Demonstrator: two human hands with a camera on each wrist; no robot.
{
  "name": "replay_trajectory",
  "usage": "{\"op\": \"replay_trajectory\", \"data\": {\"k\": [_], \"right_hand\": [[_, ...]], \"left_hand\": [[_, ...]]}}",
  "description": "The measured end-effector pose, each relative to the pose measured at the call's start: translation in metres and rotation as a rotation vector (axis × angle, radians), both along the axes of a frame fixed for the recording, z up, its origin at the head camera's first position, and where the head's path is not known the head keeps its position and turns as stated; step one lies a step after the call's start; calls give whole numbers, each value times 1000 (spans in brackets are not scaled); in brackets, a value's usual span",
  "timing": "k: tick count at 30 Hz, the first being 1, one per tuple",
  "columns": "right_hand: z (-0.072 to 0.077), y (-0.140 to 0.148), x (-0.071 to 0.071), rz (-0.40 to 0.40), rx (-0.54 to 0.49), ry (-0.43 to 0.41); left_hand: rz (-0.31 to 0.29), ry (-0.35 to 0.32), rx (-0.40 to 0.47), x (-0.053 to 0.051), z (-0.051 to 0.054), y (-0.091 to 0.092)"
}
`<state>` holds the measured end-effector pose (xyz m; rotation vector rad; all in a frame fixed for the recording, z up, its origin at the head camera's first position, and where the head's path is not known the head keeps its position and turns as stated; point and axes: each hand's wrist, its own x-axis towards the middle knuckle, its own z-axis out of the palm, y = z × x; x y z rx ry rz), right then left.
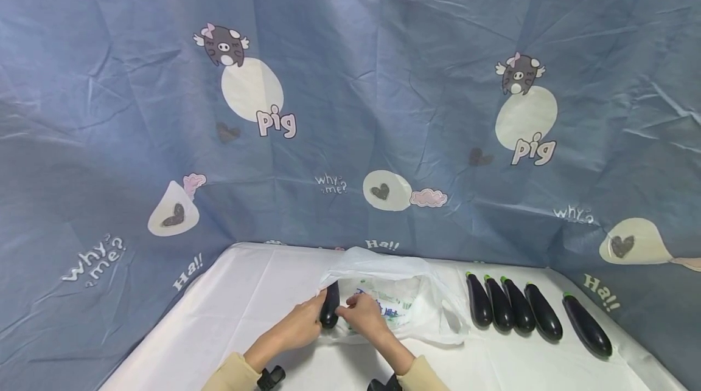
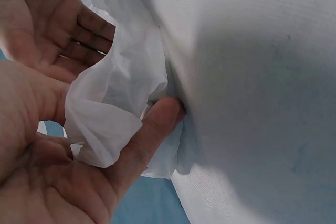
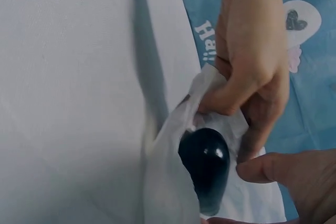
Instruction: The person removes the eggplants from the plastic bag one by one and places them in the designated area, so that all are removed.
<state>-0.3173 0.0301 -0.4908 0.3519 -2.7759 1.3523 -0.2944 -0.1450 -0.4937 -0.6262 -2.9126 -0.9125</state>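
Observation:
A white plastic bag (image 1: 378, 266) lies in the middle of the table, its mouth facing me. My left hand (image 1: 301, 322) pinches the left rim of the bag, with fingers on both sides of the thin plastic (image 2: 123, 61). A dark purple eggplant (image 1: 330, 306) lies at the left side of the mouth, partly inside; its rounded end (image 3: 207, 166) points toward me. Beside that eggplant is my right hand (image 1: 366, 316), its thumb near the rounded end. In the left wrist view my right hand's fingers (image 2: 89, 35) are loosely bent behind the plastic; the eggplant is hidden there.
Several more eggplants (image 1: 498, 306) with green stem ends lie side by side on the right of the table, and one (image 1: 587, 325) lies farther right. A white cloth covers the table (image 1: 241, 294). A blue printed curtain (image 1: 328, 93) hangs behind and along both sides.

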Motion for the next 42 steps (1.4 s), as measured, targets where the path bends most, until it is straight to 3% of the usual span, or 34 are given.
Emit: {"op": "replay_trajectory", "data": {"k": [12, 21, 42], "right_hand": [[-7, -17, -3, -52, -14, 14], [-11, -23, -4, -45, -49, -39], [-11, -23, -4, -39, -102, -64]], "left_hand": [[3, -5, -16, 0, -1, -1], [-4, -10, -8, 0, 0, 0], [-15, 13, 1, 0, -1, 0]]}}
